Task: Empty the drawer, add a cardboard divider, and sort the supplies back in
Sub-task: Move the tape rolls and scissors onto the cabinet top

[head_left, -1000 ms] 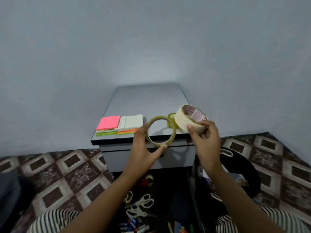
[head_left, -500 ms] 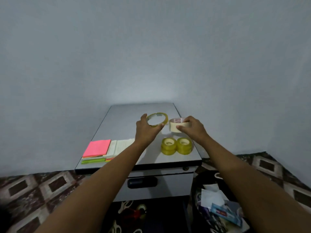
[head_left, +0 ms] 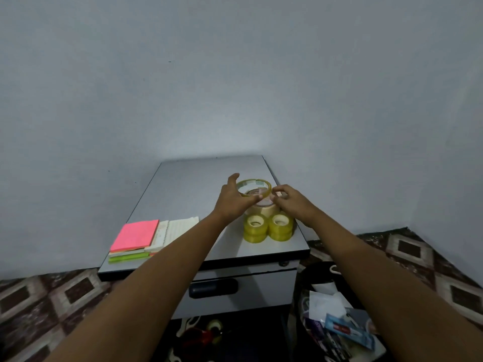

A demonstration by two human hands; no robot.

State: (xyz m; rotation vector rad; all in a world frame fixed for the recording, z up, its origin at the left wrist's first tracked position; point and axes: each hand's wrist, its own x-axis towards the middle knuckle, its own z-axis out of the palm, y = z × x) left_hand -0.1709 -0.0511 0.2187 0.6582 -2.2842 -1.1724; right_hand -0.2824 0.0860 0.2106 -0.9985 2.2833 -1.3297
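Now, mid-emptying: left hand [head_left: 232,202] grips the clear tape ring [head_left: 254,188] over the masking tape roll [head_left: 264,209] on the desk [head_left: 188,184]. Right hand [head_left: 290,202], fingers curled, is at its 3 o'clock edge, grip unclear. Next, I'd say: seat it flat, release.

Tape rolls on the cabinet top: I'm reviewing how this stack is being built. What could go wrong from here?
1. The thin tape ring, held by the left hand and right hand, sits over the wide cream roll; released off-centre, it may slide off.
2. The small yellow rolls stand right before that stack, beside the right wrist and near the right edge of the cabinet top; a nudge might knock them off.
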